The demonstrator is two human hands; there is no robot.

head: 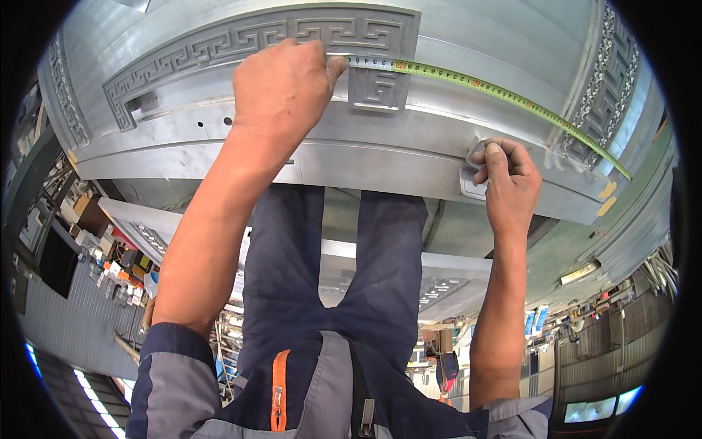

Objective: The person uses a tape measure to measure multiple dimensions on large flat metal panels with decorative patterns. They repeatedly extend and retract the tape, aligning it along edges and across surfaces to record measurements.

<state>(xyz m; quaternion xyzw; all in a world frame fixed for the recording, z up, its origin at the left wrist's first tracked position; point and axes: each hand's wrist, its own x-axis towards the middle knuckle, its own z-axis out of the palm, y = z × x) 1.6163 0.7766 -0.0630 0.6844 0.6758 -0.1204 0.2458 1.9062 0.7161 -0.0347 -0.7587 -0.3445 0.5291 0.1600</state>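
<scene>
My left hand (pixel 285 88) is closed around the near end of a yellow-green steel measuring tape (pixel 471 82), its thumb on the blade. The tape case is not visible. From there the blade runs right across a grey metal door panel (pixel 466 33), over a raised fret-pattern plate (pixel 378 88), to the panel's right edge. My right hand (pixel 507 170) is below the blade, fingers curled and thumb against the forefinger. Beside its fingertips is a small rounded metal loop (pixel 476 151), with a rounded rectangular frame (pixel 471 184) just below. Whether the fingers grip the loop is unclear.
A carved metal strip (pixel 606 99) borders the panel's right side. Small round holes (pixel 227 121) lie near its lower edge, and yellow tape pieces (pixel 606 198) mark its right corner. Behind my legs lies another metal panel (pixel 455 280). Shelves of goods (pixel 118 269) stand at left.
</scene>
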